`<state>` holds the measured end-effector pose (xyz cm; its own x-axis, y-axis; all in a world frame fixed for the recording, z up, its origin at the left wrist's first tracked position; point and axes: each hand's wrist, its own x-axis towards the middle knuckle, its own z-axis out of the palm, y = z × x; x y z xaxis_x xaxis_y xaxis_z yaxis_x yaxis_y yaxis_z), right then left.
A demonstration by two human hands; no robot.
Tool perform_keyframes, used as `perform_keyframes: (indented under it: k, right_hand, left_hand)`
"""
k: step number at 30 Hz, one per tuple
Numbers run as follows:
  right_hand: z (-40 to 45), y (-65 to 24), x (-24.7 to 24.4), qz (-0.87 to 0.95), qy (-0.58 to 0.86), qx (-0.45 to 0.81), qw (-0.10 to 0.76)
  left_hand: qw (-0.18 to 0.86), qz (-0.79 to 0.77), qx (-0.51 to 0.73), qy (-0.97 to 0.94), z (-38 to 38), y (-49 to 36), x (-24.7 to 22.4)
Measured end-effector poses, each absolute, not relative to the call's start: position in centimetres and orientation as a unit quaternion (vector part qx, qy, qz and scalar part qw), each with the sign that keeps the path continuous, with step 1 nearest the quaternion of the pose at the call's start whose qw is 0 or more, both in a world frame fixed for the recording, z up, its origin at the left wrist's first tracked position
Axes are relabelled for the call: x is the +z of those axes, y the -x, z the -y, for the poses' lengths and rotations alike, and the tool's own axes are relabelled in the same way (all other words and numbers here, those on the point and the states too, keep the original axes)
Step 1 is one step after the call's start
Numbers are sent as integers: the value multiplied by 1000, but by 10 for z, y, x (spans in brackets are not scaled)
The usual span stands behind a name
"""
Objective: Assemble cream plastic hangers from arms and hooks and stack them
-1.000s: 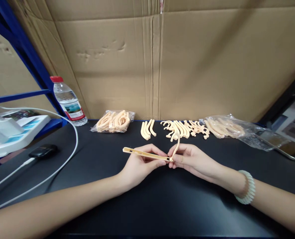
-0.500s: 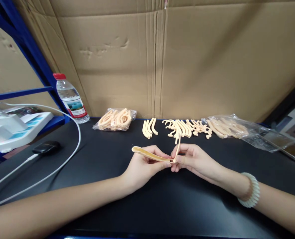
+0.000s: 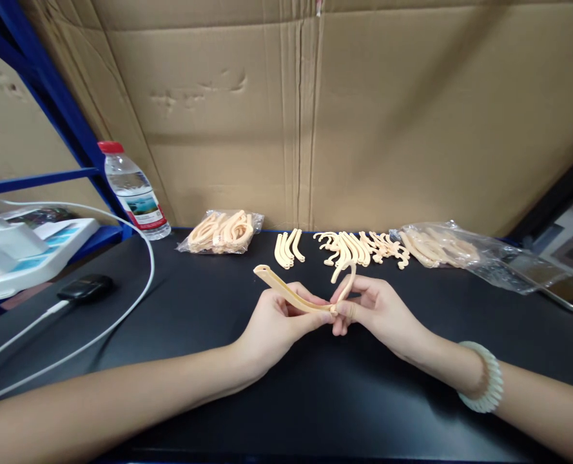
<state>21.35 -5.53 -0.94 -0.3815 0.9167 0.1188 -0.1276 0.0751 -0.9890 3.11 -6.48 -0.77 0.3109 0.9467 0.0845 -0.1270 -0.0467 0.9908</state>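
Between thumb and fingers, my left hand (image 3: 276, 325) pinches a curved, cream-coloured plastic hanger arm (image 3: 286, 291), whose free end points up and to the left. My right hand (image 3: 370, 306) is closed on the base of a cream hanger hook (image 3: 350, 278), its curl standing upward. The lower ends of the two pieces meet between my fingertips; whether they are locked together I cannot tell. Behind my hands lie several loose hanger arms (image 3: 281, 250) and, to their right, a pile of more arms and hooks (image 3: 351, 248).
A bag of cream parts (image 3: 221, 232) lies back left, another bag (image 3: 441, 245) back right beside a phone-like slab (image 3: 569, 290). A water bottle (image 3: 136, 193), white cable (image 3: 153, 270), black device (image 3: 86, 288) and power strip (image 3: 68, 248) are left. Cardboard (image 3: 228, 129) stands behind the black table (image 3: 286, 412).
The held pieces have tilted in my fingers: the arm's free end has risen, and the hook has turned so that its curl shows. Both hands stay in nearly the same place.
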Motion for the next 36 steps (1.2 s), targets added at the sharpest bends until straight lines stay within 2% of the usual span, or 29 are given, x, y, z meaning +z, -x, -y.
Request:
perform_keyframes:
  k: [11, 19, 26, 31, 36]
  right_hand:
    - [63, -208, -8, 520, 343, 616, 482]
    - [62, -212, -4, 611, 354, 540, 458]
    - [51, -224, -2, 723, 403, 374, 418]
    - [15, -250, -5, 749, 457, 186, 442]
    - [-10, -266, -12, 835, 424, -28, 350]
  left_hand:
    - [557, -389, 474, -560, 65, -32, -3]
    - [600, -373, 440, -555, 57, -28, -5]
    - [608, -371, 445, -542, 53, -24, -7]
    - [623, -364, 460, -518, 53, -23, -6]
    - [627, -364, 474, -500, 51, -24, -4]
